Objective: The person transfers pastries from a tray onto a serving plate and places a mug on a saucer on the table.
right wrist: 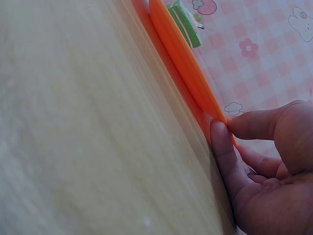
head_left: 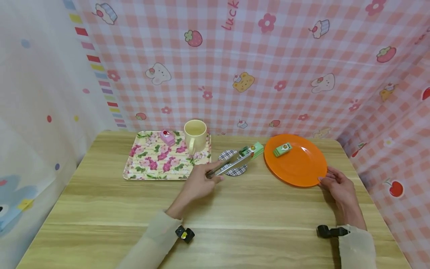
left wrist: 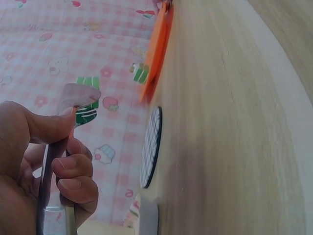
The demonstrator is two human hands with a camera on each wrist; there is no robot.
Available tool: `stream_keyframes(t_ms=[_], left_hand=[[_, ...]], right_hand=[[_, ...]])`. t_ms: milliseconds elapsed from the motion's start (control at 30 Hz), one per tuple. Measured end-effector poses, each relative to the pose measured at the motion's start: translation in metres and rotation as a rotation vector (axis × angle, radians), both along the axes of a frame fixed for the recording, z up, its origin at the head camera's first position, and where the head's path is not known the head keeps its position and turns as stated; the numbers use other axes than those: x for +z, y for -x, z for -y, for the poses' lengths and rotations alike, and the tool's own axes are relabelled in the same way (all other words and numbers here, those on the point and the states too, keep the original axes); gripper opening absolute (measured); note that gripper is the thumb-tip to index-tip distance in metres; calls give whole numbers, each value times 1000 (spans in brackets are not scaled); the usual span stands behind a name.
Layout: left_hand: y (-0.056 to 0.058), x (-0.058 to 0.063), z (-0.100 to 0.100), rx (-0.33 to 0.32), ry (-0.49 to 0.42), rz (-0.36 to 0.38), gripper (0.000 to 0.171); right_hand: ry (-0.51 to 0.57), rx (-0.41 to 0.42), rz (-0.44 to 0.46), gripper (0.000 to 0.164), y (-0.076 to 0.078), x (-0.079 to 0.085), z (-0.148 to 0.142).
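My left hand [head_left: 201, 182] grips a pair of metal tongs [head_left: 231, 165]. Between the tongs' tips is a green toy cake slice [head_left: 258, 148], held in the air near the left rim of an orange plate [head_left: 297, 170]. The left wrist view shows thumb and fingers wrapped round the tongs [left wrist: 49, 191], the green slice [left wrist: 88, 82] partly hidden behind their tip. Another green cake slice [head_left: 282, 149] lies on the plate's left part. At the plate's near right rim, my right hand [head_left: 342, 186] pinches the edge between thumb and fingers, as the right wrist view confirms.
On the left lies a floral tray [head_left: 137, 170] bearing a pink toy cake slice [head_left: 167, 137] and a yellow mug [head_left: 197, 140]. A round checkered coaster [head_left: 231, 172] sits under the tongs, between tray and plate. A pink checked curtain [head_left: 221, 74] hangs behind the wooden table [head_left: 255, 231].
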State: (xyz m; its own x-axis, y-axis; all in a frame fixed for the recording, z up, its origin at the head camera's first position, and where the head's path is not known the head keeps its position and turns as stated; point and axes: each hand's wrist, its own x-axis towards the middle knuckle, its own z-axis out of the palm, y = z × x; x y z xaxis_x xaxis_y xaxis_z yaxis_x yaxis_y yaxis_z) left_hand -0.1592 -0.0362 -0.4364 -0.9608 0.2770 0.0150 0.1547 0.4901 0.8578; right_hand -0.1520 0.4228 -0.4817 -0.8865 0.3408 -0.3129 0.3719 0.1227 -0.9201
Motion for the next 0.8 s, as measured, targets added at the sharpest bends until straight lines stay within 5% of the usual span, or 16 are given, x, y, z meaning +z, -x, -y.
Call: stream_keyframes(t_ms=[800], left_hand=[[6, -3, -46, -69, 40, 19, 54]], right_hand=[[50, 8, -56, 77, -2, -3, -2]])
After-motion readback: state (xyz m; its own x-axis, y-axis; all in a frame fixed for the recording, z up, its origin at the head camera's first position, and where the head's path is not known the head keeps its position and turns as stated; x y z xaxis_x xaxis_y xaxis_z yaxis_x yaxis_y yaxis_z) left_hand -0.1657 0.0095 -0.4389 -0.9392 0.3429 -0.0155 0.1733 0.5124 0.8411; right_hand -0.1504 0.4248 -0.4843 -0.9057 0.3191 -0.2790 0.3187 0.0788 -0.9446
